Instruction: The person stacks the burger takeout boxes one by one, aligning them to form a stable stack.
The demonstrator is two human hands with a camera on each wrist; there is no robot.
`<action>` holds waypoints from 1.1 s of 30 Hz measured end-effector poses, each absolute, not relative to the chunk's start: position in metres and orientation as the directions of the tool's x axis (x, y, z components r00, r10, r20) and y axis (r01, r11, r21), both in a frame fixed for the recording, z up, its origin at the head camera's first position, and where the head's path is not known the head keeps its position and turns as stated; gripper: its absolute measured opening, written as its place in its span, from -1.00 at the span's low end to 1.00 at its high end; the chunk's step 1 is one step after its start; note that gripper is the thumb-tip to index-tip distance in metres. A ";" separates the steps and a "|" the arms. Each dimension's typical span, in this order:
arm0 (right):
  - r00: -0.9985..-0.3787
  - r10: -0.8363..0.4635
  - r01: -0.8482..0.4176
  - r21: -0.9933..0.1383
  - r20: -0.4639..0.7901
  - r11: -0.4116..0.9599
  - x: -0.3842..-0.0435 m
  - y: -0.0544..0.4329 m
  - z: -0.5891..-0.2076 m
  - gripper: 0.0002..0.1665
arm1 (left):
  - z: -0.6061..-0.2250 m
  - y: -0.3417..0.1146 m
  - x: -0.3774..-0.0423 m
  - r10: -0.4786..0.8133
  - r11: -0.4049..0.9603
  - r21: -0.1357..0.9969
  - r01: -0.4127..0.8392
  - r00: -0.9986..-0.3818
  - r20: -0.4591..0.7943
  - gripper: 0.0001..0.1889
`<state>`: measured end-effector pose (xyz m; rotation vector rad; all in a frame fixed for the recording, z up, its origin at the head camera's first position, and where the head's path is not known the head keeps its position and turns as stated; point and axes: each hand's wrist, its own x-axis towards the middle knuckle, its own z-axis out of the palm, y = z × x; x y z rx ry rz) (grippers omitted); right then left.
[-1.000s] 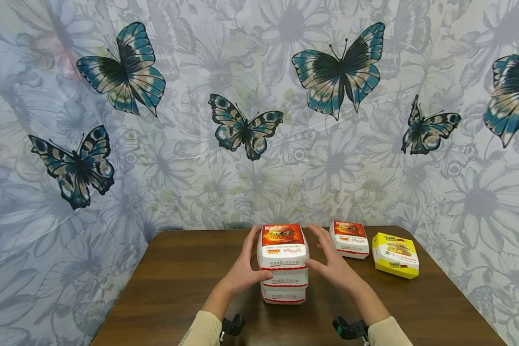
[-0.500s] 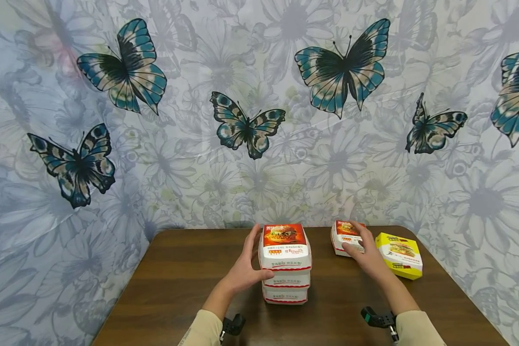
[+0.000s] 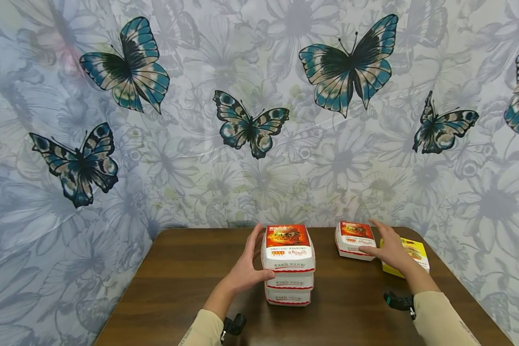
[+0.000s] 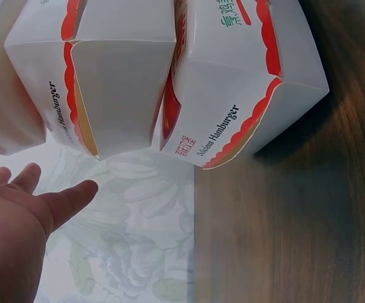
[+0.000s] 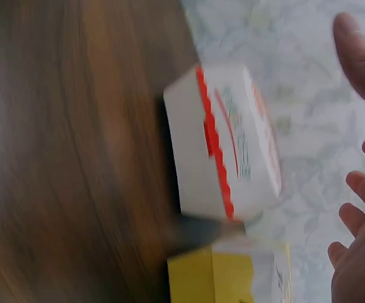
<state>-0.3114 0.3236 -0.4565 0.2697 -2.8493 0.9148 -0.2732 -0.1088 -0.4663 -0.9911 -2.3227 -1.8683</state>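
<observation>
Three white hamburger boxes (image 3: 289, 259) with red trim stand stacked near the middle of the table, a burger picture on the top lid. Beside the stack's left side is my left hand (image 3: 245, 274), fingers stretched out; in the left wrist view, fingers (image 4: 69, 205) are apart from the boxes. A single hamburger box of the same kind (image 3: 355, 236) lies at the back right. Just right of it, my right hand (image 3: 393, 252) hovers with thumb and fingers spread, holding nothing. Partly behind that hand sits a yellow and white burger box (image 3: 415, 253).
The brown wooden table (image 3: 190, 288) runs back to a wall covering (image 3: 259, 192) printed with flowers and butterflies. A black wrist device (image 3: 400, 302) is worn below each hand.
My right hand has left the stack's right side, moved right past the single box's front, and now hovers by its right side. The left hand stays beside the stack.
</observation>
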 end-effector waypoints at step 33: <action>-0.989 -0.140 -0.121 -0.302 -0.044 0.946 -0.376 0.353 -0.483 0.51 | -0.468 -0.110 -0.277 0.478 0.085 0.884 0.460 -0.797 0.369 0.22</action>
